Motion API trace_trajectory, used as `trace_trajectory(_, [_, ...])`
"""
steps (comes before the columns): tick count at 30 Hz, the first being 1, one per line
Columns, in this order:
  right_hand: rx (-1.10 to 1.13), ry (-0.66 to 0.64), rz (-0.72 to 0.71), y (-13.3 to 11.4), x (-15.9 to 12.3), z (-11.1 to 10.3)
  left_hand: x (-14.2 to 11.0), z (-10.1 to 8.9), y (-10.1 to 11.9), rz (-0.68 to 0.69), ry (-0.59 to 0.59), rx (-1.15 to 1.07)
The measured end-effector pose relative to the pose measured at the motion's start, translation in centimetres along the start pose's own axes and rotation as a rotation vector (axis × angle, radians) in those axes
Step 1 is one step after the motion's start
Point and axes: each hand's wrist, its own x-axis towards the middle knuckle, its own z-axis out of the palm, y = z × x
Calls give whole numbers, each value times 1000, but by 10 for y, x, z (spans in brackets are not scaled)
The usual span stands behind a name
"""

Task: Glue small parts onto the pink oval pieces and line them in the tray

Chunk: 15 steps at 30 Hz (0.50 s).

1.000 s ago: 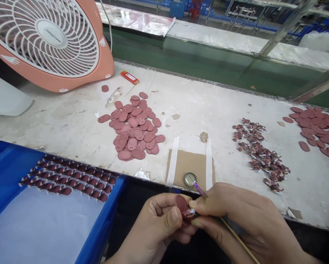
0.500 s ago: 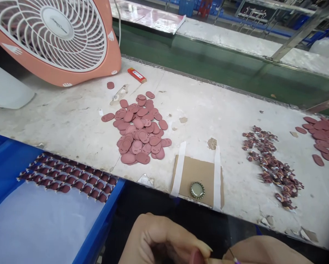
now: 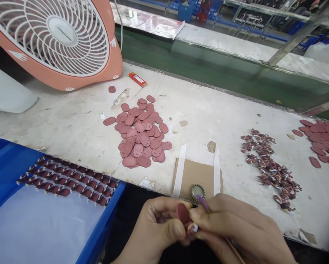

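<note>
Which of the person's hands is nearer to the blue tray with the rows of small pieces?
The left. The left hand is to the right of the blue tray, apart from it; the right hand is farther off, on the left hand's other side.

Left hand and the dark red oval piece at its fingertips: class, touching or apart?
Touching. The head view shows the left hand pinching the dark red oval piece, thumb against its lower part, no gap showing.

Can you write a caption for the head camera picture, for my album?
Left hand holds a reddish oval piece; right hand holds a purple-tipped stick.
</note>
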Motion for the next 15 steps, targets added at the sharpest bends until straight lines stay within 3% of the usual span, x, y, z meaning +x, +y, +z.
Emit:
trace_trajectory(6, [129,-10,-6,16,6,6,10,-11,-8,16,25,20])
trace_trajectory(15, [208,-15,33,13,3,10,5,-10,-10,10,61,14])
